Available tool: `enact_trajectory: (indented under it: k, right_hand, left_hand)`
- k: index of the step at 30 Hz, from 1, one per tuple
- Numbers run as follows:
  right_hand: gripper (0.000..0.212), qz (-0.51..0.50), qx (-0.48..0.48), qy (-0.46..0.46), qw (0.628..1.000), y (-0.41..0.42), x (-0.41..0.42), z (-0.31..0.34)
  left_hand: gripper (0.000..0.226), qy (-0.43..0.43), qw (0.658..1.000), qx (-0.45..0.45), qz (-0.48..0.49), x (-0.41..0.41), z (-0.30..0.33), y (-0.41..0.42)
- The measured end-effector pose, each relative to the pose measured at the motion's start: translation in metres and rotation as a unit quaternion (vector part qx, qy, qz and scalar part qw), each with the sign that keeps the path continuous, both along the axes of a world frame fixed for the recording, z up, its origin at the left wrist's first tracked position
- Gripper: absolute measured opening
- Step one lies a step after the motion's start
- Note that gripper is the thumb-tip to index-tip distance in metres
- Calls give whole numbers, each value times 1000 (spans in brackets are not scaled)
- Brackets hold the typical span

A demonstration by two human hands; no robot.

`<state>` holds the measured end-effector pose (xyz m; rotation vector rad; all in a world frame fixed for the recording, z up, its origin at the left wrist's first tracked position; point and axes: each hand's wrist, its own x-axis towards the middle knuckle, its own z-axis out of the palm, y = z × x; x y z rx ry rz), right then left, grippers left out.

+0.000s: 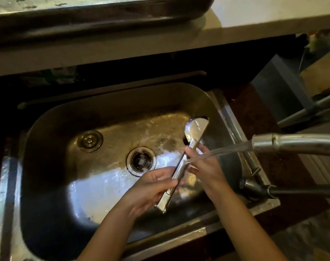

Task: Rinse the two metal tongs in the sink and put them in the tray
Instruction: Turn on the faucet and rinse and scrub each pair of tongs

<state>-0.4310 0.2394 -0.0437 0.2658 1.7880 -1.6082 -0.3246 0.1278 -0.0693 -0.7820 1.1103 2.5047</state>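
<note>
One pair of metal tongs (193, 132) is held closed and slanted over the right half of the steel sink (53, 117). Its spoon-shaped jaws point up and away; its hinge end points toward me. My left hand (151, 185) grips the lower handle part. My right hand (203, 162) pinches the shaft just below the jaws. Water streams from the faucet spout (292, 144) onto the tongs where my right fingers hold them. A large metal tray (103, 17) rests on the shelf above the sink. I see no second pair of tongs.
The drain (141, 161) with water running into it lies left of the tongs, and a round stopper (90, 140) sits further left. The faucet arm and base (254, 185) stand at the sink's right rim. The shelf edge (273, 21) overhangs the back.
</note>
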Motion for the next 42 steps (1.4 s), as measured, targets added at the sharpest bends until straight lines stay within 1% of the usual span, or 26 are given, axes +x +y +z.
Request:
enact_trajectory:
  k: [2, 5, 7, 9, 10, 12, 13, 15, 16, 19, 21, 22, 24, 25, 27, 28, 30, 31, 32, 33, 34, 36, 37, 39, 40, 42]
  right_hand:
    - [32, -12, 9, 10, 1000, -4, 1, 0]
    - [28, -3, 39, 12, 999, 0, 12, -7]
    - [30, 17, 27, -5, 999, 6, 17, -11]
    - [45, 13, 23, -11, 1000, 11, 12, -14]
    - [54, 16, 40, 1, 999, 11, 7, -15]
    - [67, 43, 101, 52, 993, 8, -4, -16]
    - [69, 43, 116, 75, 989, 6, -7, -17]
    - [58, -2, 117, 119, 986, 3, -13, -16]
    - [57, -20, 118, 145, 982, 3, -17, -14]
    - [29, 17, 137, 177, 974, 6, -29, -11]
    - [35, 75, 180, 171, 966, 10, -31, -9]
    - [43, 115, 197, 174, 958, 11, -29, -9]
    - [75, 184, 221, 186, 939, 11, -24, -11]
    - [71, 193, 215, 199, 936, 12, -23, -13]
    - [30, 150, 135, 205, 958, 11, -24, -9]
    - [26, 116, 108, 198, 967, 11, -25, -8]
    - [31, 71, 97, 172, 978, 10, -27, -4]
    - [35, 54, 95, 153, 982, 9, -25, -1]
    - [38, 34, 83, 128, 988, 9, -24, 2]
    - [38, 9, 56, 92, 994, 8, -22, 5]
    - [36, -14, 27, 52, 998, 7, -20, 7]
    - [36, -20, 20, 9, 1000, 6, -15, 8]
    - [45, 5, 57, 17, 998, 5, -12, 7]
    - [63, 62, 146, 63, 985, 6, -6, 1]
    - [67, 58, 155, 69, 984, 7, -4, -1]
    - [67, 3, 116, 38, 993, 7, -2, 1]
  left_hand:
    - [26, 0, 1000, -13, -16, 2, 2, 0]
    - [20, -27, 998, -53, -37, 5, 5, 2]
    - [18, -29, 994, -79, -66, 10, 6, 3]
    - [18, -26, 992, -83, -92, 17, 6, 4]
    - [19, -29, 992, -80, -96, 20, 7, 5]
    - [17, -31, 993, -74, -90, 26, 8, 7]
    - [16, -29, 993, -75, -86, 27, 9, 8]
    - [16, -25, 992, -89, -87, 27, 11, 9]
    - [17, -25, 991, -99, -85, 27, 13, 9]
    - [16, -32, 990, -117, -73, 28, 14, 6]
    - [17, -32, 991, -115, -68, 31, 13, 4]
    - [18, -30, 991, -113, -67, 33, 13, 3]
    - [18, -27, 992, -106, -67, 35, 12, 1]
    - [18, -28, 992, -100, -69, 36, 11, 1]
    - [18, -30, 993, -87, -72, 38, 9, 2]
    - [18, -29, 994, -80, -71, 38, 8, 2]
    - [20, -23, 994, -83, -68, 39, 7, 2]
    - [23, -23, 992, -108, -67, 39, 6, 2]
    - [26, -27, 985, -158, -68, 38, 4, 2]
    - [28, -33, 971, -226, -68, 37, 2, 3]
    - [30, -33, 949, -308, -61, 35, 0, 4]
    - [33, -10, 873, -487, -42, 32, -2, 9]
    - [40, 4, 832, -554, -38, 32, -3, 10]
    - [48, 28, 766, -640, -46, 34, -7, 14]
    - [49, 37, 739, -670, -57, 36, -8, 16]
    - [50, 40, 693, -715, -80, 38, -9, 19]
